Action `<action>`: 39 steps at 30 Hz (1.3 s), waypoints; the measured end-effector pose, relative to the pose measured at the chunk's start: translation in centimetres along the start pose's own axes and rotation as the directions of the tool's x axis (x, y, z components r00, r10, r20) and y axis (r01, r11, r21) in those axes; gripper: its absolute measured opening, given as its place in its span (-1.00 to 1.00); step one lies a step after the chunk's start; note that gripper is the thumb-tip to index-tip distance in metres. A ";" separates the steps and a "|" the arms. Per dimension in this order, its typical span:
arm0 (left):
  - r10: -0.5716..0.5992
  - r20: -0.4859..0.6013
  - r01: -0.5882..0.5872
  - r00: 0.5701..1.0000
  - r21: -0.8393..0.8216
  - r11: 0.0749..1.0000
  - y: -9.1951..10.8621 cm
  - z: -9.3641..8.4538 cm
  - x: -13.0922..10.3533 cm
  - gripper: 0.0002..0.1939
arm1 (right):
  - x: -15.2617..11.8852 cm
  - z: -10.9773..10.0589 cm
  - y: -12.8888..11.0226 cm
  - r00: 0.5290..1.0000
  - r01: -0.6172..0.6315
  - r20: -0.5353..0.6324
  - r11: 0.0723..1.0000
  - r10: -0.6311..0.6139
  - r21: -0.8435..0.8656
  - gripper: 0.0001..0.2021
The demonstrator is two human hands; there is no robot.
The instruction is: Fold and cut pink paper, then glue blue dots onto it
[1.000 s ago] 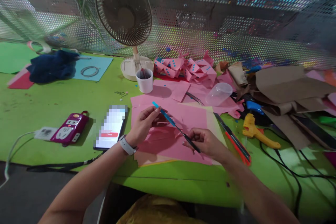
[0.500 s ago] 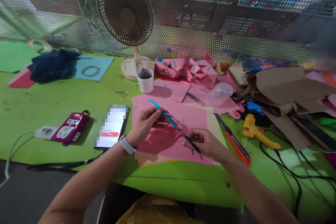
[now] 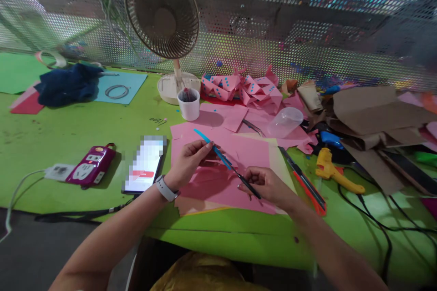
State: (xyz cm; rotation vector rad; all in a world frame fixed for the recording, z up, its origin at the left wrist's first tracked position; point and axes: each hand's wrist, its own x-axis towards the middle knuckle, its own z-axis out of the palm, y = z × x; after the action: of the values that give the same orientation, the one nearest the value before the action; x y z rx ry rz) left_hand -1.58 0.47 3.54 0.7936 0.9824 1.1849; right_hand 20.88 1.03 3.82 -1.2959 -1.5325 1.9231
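My left hand (image 3: 196, 157) pinches a narrow blue paper strip (image 3: 202, 135), which slants down to the right over pink paper sheets (image 3: 252, 150). In my right hand (image 3: 261, 184) is a slim tool with a black handle (image 3: 251, 187), perhaps scissors or a craft tool. Its thin metal end meets the lower end of the blue strip, where the paper looks split or layered. Pink paper pieces lie under my left fingers, partly hidden.
Left are a phone (image 3: 145, 166) and a purple power strip (image 3: 92, 164). Behind stand a white cup (image 3: 189, 105) and a fan (image 3: 165, 20). Right lie a cutter (image 3: 305, 184), a yellow glue gun (image 3: 332, 170), cables and brown paper (image 3: 372, 109).
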 end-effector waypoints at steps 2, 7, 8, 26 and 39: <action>-0.001 -0.001 0.001 1.000 -0.003 1.000 0.0 0.0 0.0 -0.61 | 0.0 0.0 0.1 1.000 -0.001 -0.007 1.000 0.001 0.013 -0.54; 0.002 -0.005 -0.002 1.000 -0.002 1.000 0.0 0.0 0.1 -0.61 | 0.0 0.0 0.1 1.000 -0.002 -0.008 1.000 0.002 0.006 -0.55; 0.000 -0.007 0.000 1.000 -0.004 1.000 0.0 0.0 0.1 -0.61 | 0.0 0.0 0.0 1.000 -0.005 -0.007 1.000 0.005 0.002 -0.54; 0.014 -0.045 -0.019 0.999 -0.099 0.995 -0.2 -0.3 0.4 -0.69 | 0.0 -0.1 0.2 1.000 0.013 -0.025 1.000 -0.013 -0.020 -0.54; -0.012 0.013 0.013 1.000 -0.022 1.000 -0.4 -0.3 0.2 -0.66 | 0.0 -0.1 0.3 1.000 0.014 -0.012 1.000 -0.014 -0.006 -0.56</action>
State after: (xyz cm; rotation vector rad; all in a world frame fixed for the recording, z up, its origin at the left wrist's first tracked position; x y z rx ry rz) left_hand -1.71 0.59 3.06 0.7758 0.9616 1.1766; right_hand 20.98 0.99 3.56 -1.2932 -1.5385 1.9002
